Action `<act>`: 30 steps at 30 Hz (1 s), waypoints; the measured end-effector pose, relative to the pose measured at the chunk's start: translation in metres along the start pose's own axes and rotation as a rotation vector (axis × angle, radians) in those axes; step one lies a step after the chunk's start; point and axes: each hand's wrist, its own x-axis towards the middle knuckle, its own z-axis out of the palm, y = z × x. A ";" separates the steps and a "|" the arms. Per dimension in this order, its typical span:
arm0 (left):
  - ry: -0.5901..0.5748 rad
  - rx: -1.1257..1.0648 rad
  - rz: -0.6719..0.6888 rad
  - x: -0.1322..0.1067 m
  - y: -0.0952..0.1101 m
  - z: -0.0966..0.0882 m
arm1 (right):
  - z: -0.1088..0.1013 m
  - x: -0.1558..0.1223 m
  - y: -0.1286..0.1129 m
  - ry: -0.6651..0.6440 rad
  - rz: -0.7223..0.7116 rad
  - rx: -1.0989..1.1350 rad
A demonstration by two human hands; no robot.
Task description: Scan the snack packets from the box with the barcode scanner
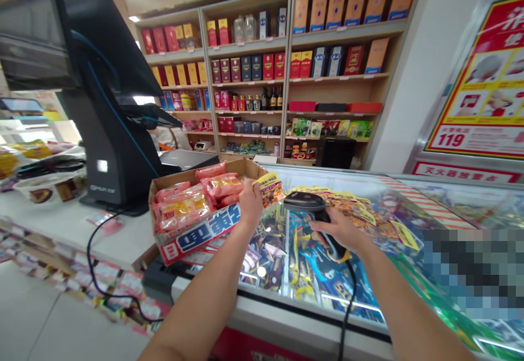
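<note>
My left hand (250,202) is closed on a small yellow snack packet (269,187), held up beside an open cardboard box (196,235) filled with pink and orange snack packs. My right hand (339,228) grips a black barcode scanner (311,208) by its handle, its head level with the packet and a short gap to the right of it. The scanner's black cable (347,306) hangs down below my right wrist. Both hands hover over the glass lid of a chest freezer (295,263) full of wrapped ice creams.
A black checkout terminal (110,104) stands on the white counter (69,224) to the left, a cable (98,279) trailing off its edge. Wooden shelves (286,72) of boxed goods and bottles fill the back wall. A red and yellow poster (487,88) hangs on the right.
</note>
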 end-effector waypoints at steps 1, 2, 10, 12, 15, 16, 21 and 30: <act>0.000 -0.002 0.004 0.000 -0.001 0.000 | 0.000 0.000 0.000 -0.002 -0.001 -0.003; 0.002 -0.003 0.010 0.000 -0.001 0.001 | -0.001 0.000 0.000 -0.002 -0.003 -0.004; 0.001 0.041 0.027 0.000 -0.003 0.002 | -0.002 -0.001 -0.004 0.014 0.000 0.019; 0.000 0.056 0.023 -0.001 -0.003 0.002 | -0.003 0.000 -0.003 0.054 -0.013 0.051; -0.053 0.084 0.016 -0.007 -0.002 0.009 | -0.006 0.004 0.000 0.186 -0.034 0.149; -0.091 0.095 0.011 -0.010 0.000 0.013 | -0.008 0.006 0.001 0.246 -0.035 0.185; -0.382 0.149 -0.018 -0.031 0.015 0.045 | -0.022 0.011 0.003 0.559 -0.081 0.382; -0.684 0.521 0.186 -0.027 0.053 0.064 | -0.026 0.013 0.006 0.674 -0.110 0.456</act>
